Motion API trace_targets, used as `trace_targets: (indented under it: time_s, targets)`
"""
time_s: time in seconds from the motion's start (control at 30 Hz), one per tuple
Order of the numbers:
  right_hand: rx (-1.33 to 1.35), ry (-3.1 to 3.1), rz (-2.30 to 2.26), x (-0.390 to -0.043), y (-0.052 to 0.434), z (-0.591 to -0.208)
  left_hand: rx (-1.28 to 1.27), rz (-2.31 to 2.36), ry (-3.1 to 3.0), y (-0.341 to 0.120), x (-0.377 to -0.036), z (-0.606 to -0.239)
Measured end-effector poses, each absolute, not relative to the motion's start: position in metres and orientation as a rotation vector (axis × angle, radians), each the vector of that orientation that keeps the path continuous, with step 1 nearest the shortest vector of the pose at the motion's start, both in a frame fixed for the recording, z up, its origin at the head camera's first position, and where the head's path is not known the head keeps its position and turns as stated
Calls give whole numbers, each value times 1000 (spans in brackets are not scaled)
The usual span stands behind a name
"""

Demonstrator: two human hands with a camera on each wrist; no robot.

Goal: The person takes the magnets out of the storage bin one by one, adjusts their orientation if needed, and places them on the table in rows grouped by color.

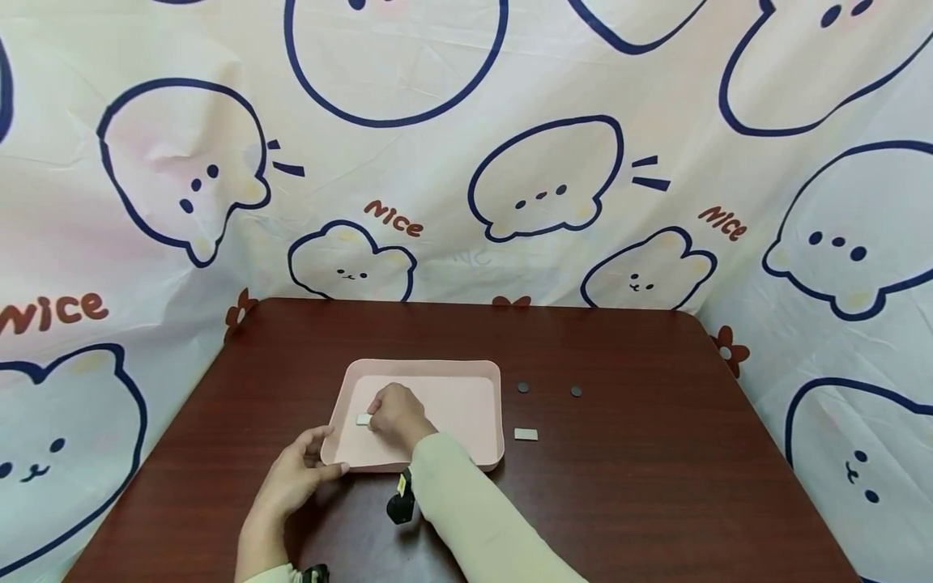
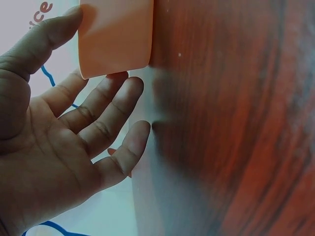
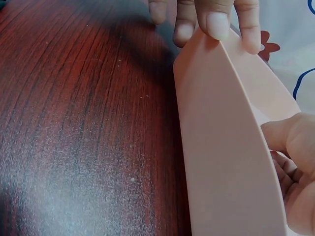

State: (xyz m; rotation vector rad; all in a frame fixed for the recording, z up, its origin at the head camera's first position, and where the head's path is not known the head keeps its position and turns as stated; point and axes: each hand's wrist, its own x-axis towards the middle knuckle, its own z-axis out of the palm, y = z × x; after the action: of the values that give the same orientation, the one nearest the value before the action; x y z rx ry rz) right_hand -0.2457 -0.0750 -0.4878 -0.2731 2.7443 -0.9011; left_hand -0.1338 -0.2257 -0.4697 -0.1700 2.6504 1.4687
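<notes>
White tile (image 1: 363,419) under curled right-hand fingers (image 1: 381,409) (inside pink tray (image 1: 466,380)).

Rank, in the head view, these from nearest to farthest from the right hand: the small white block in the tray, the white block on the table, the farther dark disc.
1. small white block, at the right hand fingertips, in the pink tray.
2. white block on the table, right of the tray.
3. farther dark disc, farthest right.

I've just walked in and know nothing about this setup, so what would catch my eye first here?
Probably the pink tray in the middle of the dark wooden table, with the right hand inside it at a small white block. The left hand rests at the tray's near left corner. Right of the tray lie two dark discs and a pale rectangular piece, below a cartoon-animal backdrop.
</notes>
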Motion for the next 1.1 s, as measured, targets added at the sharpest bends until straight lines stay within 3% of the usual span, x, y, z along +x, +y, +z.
trace_targets:
  time_s: [0.4,0.87,1.1]
  targets:
    - [-382,2721,-919,-245,-69,-487,-150,1492,2651,-226,-133,-471]
    - [-468,2460,-1550,-253,-46,-490,-162,1465,2649,-226,-132,-469]
    - [-521,2430,-1654,-252,-35,-485,-151,1446,2670,-227,-133,-468]
